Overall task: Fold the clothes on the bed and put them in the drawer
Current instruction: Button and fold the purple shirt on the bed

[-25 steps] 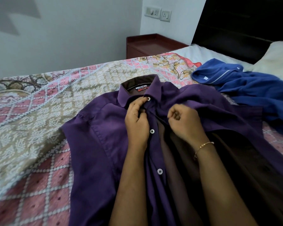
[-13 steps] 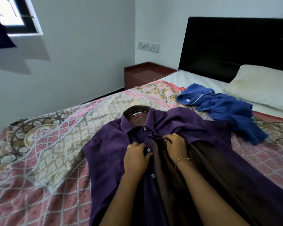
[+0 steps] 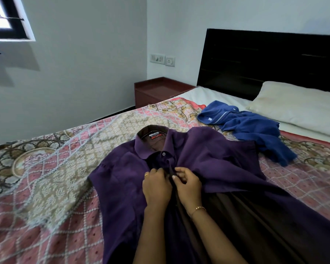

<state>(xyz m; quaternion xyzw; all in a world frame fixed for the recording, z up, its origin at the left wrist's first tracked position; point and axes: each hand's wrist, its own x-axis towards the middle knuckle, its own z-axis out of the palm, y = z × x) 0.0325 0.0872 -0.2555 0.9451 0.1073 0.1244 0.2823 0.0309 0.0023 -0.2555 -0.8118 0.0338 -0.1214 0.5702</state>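
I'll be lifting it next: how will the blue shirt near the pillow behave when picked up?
The blue shirt lies crumpled in soft folds, so it will probably go floppy and hang. It looks like thin cloth, so likely light. A loose end trails toward the foot of the bed and may drag.

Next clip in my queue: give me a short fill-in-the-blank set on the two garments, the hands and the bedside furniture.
1. Both hands, left hand and right hand, pinch the front of the ____ collared button shirt.
2. The crumpled blue garment lies between that shirt and the white ____.
3. A thin gold bracelet circles the ____ wrist.
4. The reddish-brown wooden nightstand stands beside the black ____.

Missing words: purple; pillow; right; headboard
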